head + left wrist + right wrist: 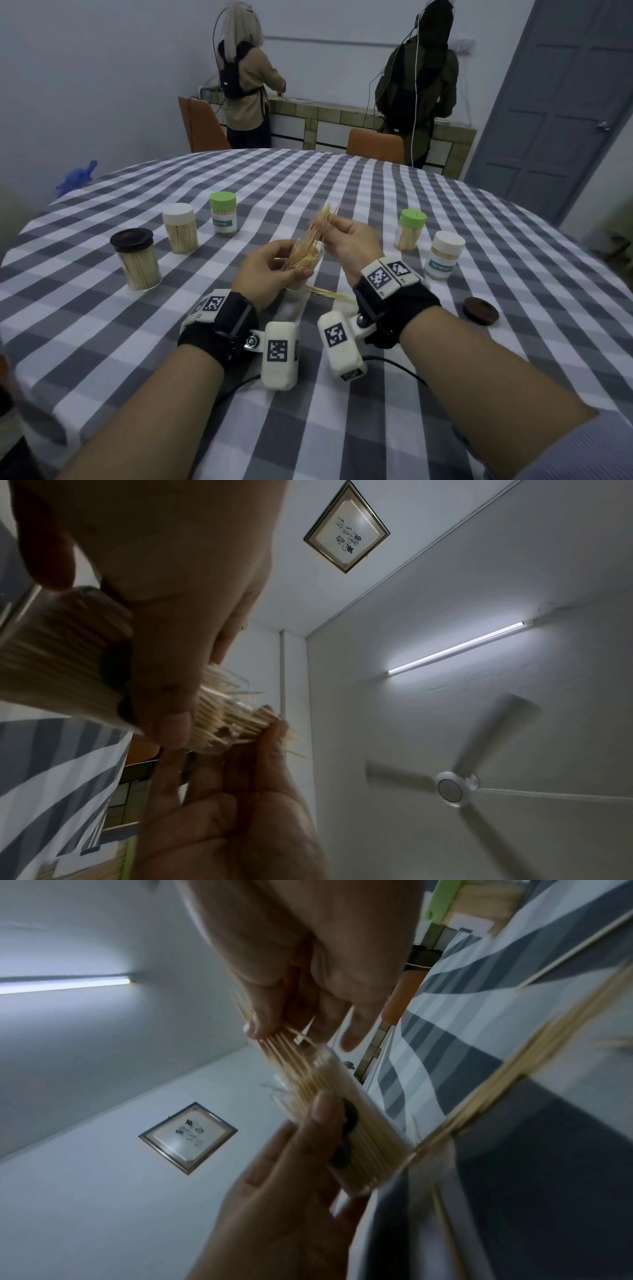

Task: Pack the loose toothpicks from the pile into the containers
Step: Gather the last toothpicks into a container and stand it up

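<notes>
Grey-and-white checked cloth covers the desk (342,428), and low in the head view my two forearms reach up the frame toward its middle. Just above the wrist rigs, a few loose toothpicks (330,294) lie flat on the cloth, all I can see of the pile; more may be hidden under my wrists. Over them my left hand (270,274) wraps its fingers round a clear open container (306,255), tilted with its mouth toward the right, which I judge makes the feed easier. My right hand (349,245) pinches a bundle of toothpicks (323,224) between thumb and fingertips, lower ends already inside the mouth, tops fanning out and blurred. The container looks nearly full, so I expect stray sticks to catch on the rim. At centre right a dark lid (480,310) lies alone on the cloth, probably this container's. Further up, left of centre, stand a dark-lidded jar (136,258), a white-capped jar (180,228) and a green-capped jar (223,213); at right, another green-capped tub (410,229) and a white-capped tub (445,255), all well apart from my hands. Beyond the desk, two orange chairs (375,144) and two people facing a tiled counter (342,120).
</notes>
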